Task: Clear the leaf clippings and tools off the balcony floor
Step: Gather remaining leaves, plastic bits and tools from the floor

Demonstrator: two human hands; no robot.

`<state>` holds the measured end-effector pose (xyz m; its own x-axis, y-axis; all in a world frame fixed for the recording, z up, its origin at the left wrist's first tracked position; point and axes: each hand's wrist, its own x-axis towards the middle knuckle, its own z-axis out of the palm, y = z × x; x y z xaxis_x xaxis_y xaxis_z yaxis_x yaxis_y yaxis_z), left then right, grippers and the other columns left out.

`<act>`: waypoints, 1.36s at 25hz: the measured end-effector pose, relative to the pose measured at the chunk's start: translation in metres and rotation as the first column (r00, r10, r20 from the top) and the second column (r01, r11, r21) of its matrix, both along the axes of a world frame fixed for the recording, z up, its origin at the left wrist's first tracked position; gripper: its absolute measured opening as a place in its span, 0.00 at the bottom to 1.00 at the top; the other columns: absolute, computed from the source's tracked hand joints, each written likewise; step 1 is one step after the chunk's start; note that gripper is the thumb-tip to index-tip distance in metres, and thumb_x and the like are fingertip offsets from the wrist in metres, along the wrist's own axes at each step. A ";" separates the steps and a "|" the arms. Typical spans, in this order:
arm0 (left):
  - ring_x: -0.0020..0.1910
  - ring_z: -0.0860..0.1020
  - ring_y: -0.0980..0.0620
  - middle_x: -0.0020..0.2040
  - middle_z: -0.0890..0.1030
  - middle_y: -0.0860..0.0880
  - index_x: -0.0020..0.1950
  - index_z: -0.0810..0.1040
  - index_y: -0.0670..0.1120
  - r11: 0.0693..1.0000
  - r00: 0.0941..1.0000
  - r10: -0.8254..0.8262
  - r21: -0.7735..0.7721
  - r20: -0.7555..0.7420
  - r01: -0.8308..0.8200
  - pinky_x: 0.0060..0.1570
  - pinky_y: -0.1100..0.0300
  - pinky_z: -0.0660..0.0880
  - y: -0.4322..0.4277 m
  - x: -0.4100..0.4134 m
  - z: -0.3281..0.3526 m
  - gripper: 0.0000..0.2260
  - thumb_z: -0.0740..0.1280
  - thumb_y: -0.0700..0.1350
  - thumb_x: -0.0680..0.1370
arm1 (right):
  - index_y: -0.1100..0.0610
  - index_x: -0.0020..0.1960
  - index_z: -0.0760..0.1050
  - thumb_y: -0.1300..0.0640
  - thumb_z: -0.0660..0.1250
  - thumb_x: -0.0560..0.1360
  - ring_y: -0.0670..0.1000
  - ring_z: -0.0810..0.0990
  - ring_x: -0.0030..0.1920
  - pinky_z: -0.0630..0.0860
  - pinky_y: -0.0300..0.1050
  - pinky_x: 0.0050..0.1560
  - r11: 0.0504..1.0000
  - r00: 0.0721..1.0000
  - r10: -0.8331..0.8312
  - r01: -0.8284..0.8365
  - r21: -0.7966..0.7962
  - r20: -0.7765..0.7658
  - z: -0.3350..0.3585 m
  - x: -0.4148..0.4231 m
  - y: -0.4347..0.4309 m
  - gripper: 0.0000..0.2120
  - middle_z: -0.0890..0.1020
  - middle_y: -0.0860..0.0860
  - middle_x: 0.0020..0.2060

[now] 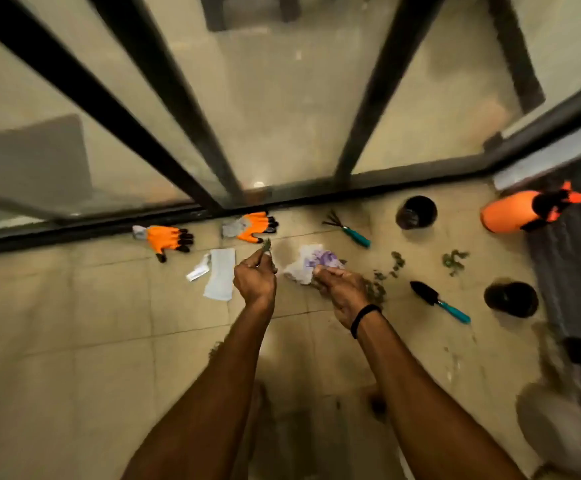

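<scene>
My left hand [255, 278] pinches a small leafy sprig [267, 247] above the tiled floor. Beside it, my right hand [341, 288] grips the edge of a crumpled white and purple bag [311, 263]. Leaf clippings [377, 289] lie just right of that hand, with more clippings [454, 260] further right. On the floor lie a small rake [347, 229] and a trowel [439, 301], both with teal handles. Two orange gloves [166, 239] [256, 226] rest by the door track.
White paper pieces [219, 278] lie left of my hands. Two dark pots [416, 212] [510, 299] and an orange spray bottle [521, 211] stand at the right, next to a grey mat [573, 271]. A glass sliding door with black frames [282, 197] closes off the far side.
</scene>
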<state>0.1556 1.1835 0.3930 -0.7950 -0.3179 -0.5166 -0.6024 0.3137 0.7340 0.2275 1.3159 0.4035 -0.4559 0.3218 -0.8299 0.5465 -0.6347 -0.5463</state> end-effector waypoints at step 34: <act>0.20 0.73 0.64 0.36 0.81 0.42 0.53 0.83 0.34 0.421 0.428 0.902 0.105 0.059 -0.901 0.28 0.71 0.72 -1.153 -0.294 -0.165 0.08 0.70 0.39 0.78 | 0.70 0.63 0.73 0.68 0.63 0.78 0.47 0.79 0.42 0.80 0.38 0.45 0.449 0.451 0.890 -0.892 -0.046 -0.059 -0.170 -0.469 -1.201 0.14 0.78 0.55 0.47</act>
